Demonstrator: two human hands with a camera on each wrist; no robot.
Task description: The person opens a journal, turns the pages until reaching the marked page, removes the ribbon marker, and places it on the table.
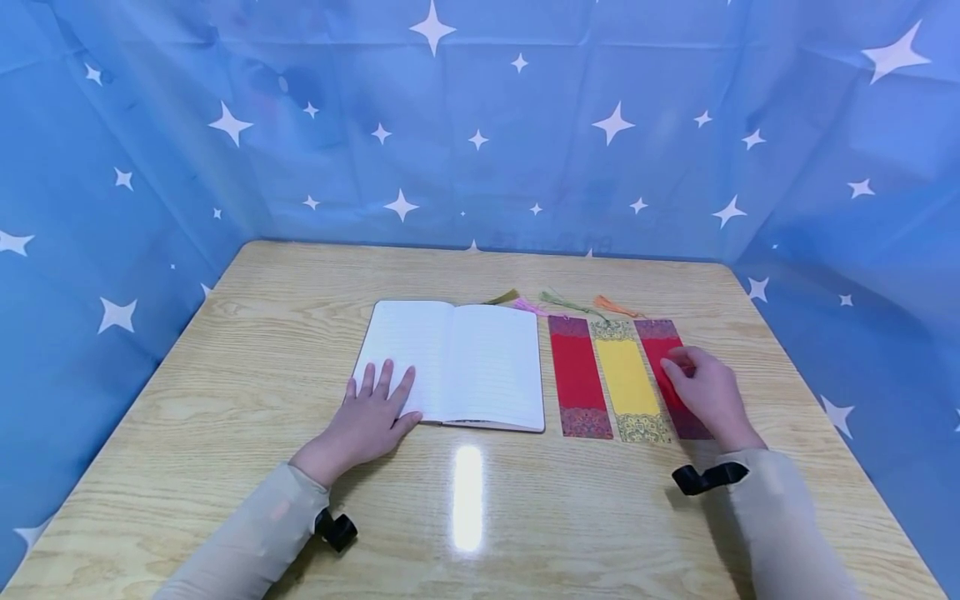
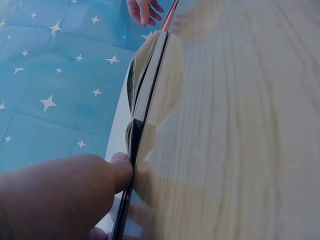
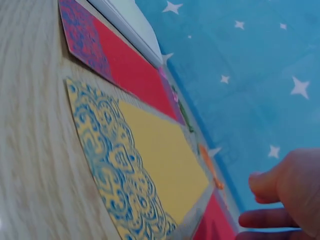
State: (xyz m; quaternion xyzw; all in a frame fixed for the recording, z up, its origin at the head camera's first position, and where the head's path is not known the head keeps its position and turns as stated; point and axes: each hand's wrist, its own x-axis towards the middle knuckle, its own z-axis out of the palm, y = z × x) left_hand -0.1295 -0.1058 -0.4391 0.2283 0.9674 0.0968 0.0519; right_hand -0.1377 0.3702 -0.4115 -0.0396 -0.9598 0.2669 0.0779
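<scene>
An open notebook (image 1: 491, 358) with lined pages lies on the table. My left hand (image 1: 375, 421) rests on its lower left page, fingers spread, thumb (image 2: 121, 172) along the near edge. To the notebook's right lie a red bookmark (image 1: 576, 371), a yellow bookmark (image 1: 628, 379) with patterned ends, and a second red bookmark (image 1: 656, 346). My right hand (image 1: 705, 392) hovers over that rightmost red one and covers part of it. In the right wrist view, its thumb (image 3: 270, 186) and fingers stand apart with nothing between them.
Pink (image 1: 528, 306), green (image 1: 566, 302) and orange tassels (image 1: 617, 307) lie beyond the bookmarks. An olive tassel (image 1: 501, 297) sticks out at the notebook's far edge. A blue star-patterned cloth (image 1: 480, 167) encloses the wooden table (image 1: 262, 375) at the back and sides.
</scene>
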